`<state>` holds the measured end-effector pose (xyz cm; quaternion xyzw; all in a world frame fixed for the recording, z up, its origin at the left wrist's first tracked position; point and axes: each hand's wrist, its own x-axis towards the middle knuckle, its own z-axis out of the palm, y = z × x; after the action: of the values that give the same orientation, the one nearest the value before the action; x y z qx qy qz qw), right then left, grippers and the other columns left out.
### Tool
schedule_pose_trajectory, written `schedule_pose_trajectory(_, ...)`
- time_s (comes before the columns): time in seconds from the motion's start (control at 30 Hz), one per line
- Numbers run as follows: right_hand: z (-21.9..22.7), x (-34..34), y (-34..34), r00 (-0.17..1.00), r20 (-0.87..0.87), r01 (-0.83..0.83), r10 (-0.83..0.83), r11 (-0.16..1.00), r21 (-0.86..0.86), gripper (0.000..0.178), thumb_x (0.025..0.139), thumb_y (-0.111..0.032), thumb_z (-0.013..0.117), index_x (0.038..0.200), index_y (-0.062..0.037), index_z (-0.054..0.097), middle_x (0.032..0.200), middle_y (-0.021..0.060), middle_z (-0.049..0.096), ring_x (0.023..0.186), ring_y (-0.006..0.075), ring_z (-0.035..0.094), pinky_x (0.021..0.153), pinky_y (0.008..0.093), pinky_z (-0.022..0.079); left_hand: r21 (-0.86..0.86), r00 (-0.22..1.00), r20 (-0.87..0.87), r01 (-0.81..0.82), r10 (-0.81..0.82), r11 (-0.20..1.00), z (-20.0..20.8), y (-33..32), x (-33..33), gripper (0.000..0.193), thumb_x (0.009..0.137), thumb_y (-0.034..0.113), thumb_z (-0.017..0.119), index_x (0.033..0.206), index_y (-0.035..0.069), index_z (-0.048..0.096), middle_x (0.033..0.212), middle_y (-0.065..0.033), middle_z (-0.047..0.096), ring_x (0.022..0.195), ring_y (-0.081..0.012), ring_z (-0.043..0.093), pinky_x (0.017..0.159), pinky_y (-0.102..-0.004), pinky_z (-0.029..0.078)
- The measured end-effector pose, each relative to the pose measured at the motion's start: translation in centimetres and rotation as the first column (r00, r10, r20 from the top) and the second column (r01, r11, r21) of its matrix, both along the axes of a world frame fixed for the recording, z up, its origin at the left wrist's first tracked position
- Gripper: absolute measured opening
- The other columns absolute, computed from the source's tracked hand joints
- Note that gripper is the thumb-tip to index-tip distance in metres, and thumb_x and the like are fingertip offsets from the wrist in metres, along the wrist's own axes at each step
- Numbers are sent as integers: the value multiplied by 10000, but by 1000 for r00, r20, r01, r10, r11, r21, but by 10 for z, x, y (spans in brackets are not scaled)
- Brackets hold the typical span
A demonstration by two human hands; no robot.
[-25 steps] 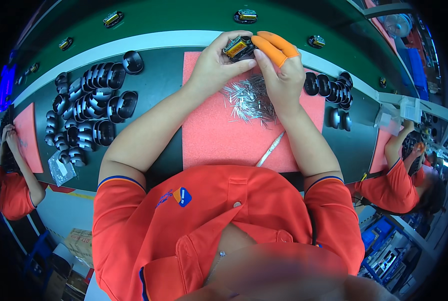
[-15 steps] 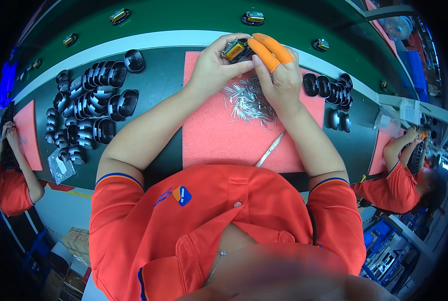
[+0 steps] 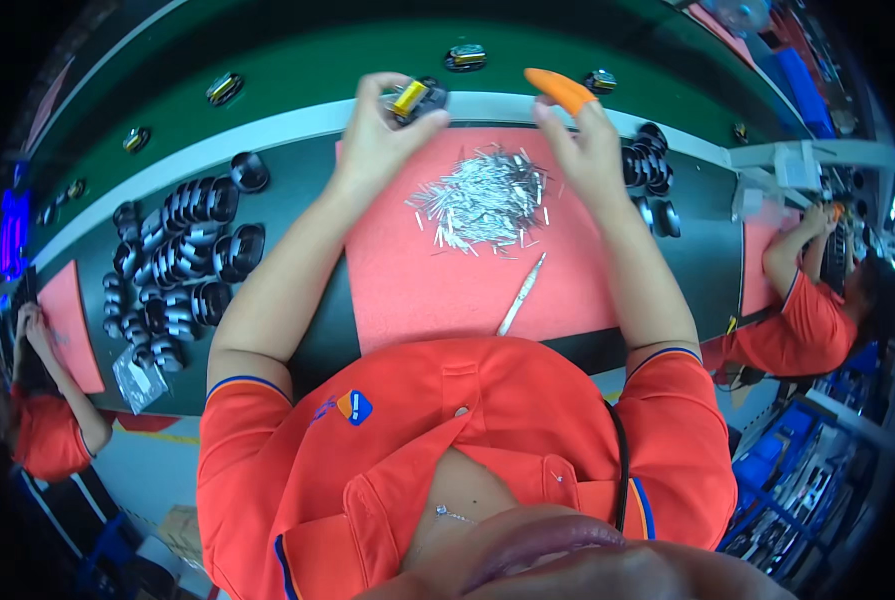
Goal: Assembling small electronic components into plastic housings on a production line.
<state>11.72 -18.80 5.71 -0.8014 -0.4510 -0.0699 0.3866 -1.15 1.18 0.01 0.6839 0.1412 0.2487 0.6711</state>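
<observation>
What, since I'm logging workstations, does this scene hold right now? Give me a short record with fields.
Left hand: holds a black-and-yellow unit
Right hand: thumb and forefinger apart; orange finger cover; no held thing visible
Mat: pink, bearing a pile of thin silvery pins and a slender whitish tool
Left of mat: many black curved shells
Right of mat: more such shells
Far side: green surface with similar units

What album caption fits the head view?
Left fingers hold a black-and-yellow part, orange-tipped right fingers apart from it, silvery slivers heaped on pink mat.
</observation>
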Motion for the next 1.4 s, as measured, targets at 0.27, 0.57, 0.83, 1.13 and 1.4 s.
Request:
schedule_pose_trajectory(0.27, -3, 138, -115, 863, 35, 501, -504, 842, -201, 455, 955, -401, 463, 1262, -79, 555, 1066, 142, 644, 923, 234, 605, 867, 314, 434, 878, 921, -232, 60, 314, 475, -2, 86, 50, 546, 737, 418, 721, 1113, 41, 597, 1093, -138, 614, 1037, -302, 569, 920, -421, 424)
schedule_pose_trajectory(0.57, -53, 205, -185, 891, -150, 353, -428, 863, -361, 653, 935, -549, 391, 1132, 36, 604, 1033, 169, 631, 934, 247, 580, 883, 333, 416, 947, 988, -108, 137, -113, 291, 40, -18, 191, 463, 884, 432, 536, 1110, 41, 640, 1178, -150, 603, 1133, -304, 542, 966, -399, 421)
schedule_pose_trajectory(0.83, -13, 161, -149, 893, -162, 292, -420, 814, -502, 523, 879, -456, 578, 984, 56, 591, 917, 182, 619, 850, 252, 595, 790, 339, 456, 945, 948, -247, 282, -203, 168, 15, -127, 269, 360, 873, 260, 573, 1176, 69, 604, 1067, -167, 609, 1014, -339, 583, 885, -413, 455)
schedule_pose_trajectory(1.13, -18, 158, -156, 884, -204, 335, -420, 875, -351, 518, 860, -388, 637, 1200, -9, 540, 956, 131, 646, 886, 191, 621, 817, 290, 469, -153, 934, 5, 354, -358, 923, 46, -56, 141, 429, 933, 251, 551, 1286, 14, 497, 1185, -115, 568, 1070, -182, 571, 920, -284, 444)
schedule_pose_trajectory(1.4, 18, 120, -97, 856, -453, 299, -250, 953, 40, 424, 862, -302, 656, 1167, -9, 610, 1049, 64, 642, 993, 144, 569, 916, 270, 398, -434, 978, 118, 209, -175, 877, 21, -47, 58, 415, 937, 135, 542, 1311, -7, 433, 1151, -123, 584, 1123, -213, 567, 965, -320, 445)
